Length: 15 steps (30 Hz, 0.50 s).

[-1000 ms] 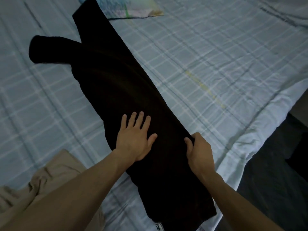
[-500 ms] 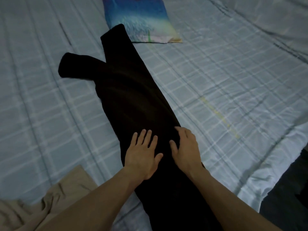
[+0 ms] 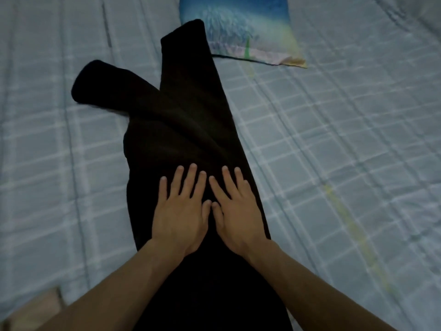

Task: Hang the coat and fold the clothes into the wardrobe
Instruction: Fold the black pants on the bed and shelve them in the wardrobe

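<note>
A long black garment (image 3: 183, 125) lies folded lengthwise on the bed, running from the bottom of the view up toward the pillow. Two dark ends splay apart at its far end, one pointing left, one straight up. My left hand (image 3: 181, 211) rests flat on the cloth with fingers spread. My right hand (image 3: 238, 211) lies flat beside it, thumbs nearly touching. Both hands press on the middle of the garment and hold nothing.
The bed (image 3: 346, 151) is covered with a pale blue checked sheet. A blue and yellow patterned pillow (image 3: 241, 29) lies at the top, its near edge partly under the garment's end. A beige garment (image 3: 31, 309) shows at the bottom left corner.
My right hand let go of the garment's right edge and moved left onto the cloth, flattening beside the left hand. The view shifted forward along the garment.
</note>
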Available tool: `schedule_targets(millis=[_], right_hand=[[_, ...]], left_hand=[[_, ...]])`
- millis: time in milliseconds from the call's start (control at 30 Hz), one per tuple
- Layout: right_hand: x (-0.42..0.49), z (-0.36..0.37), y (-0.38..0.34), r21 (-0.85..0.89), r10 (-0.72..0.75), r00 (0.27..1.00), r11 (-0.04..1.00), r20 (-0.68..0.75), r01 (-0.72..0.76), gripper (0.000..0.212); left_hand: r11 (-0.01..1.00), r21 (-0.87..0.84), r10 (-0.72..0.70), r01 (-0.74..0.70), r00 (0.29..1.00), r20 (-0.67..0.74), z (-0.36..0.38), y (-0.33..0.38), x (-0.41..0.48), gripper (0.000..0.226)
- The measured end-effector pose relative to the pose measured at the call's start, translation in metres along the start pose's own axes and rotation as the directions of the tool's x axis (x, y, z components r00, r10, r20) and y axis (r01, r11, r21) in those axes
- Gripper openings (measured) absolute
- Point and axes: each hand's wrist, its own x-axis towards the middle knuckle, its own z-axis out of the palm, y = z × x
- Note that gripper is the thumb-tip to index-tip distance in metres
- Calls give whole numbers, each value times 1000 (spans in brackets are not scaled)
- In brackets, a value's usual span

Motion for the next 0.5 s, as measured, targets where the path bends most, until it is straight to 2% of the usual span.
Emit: schedule_targets(millis=[200, 300, 400, 500], right_hand=[[56, -9, -8, 28, -53, 998, 998, 19, 52, 57], [91, -13, -17, 34, -57, 998, 998, 12, 56, 56], [122, -16, -28, 121, -27, 996, 992, -82, 37, 51], [161, -17, -38, 257, -44, 980, 962, -194, 94, 52]], left_hand=[[999, -20, 46, -46, 999, 24, -12, -24, 23, 70], [998, -56, -23, 24, 1000, 19, -21, -42, 50, 73], [992, -79, -95, 99, 994, 55, -29, -66, 86, 74], [987, -121, -102, 103, 995, 22, -33, -83, 115, 74]])
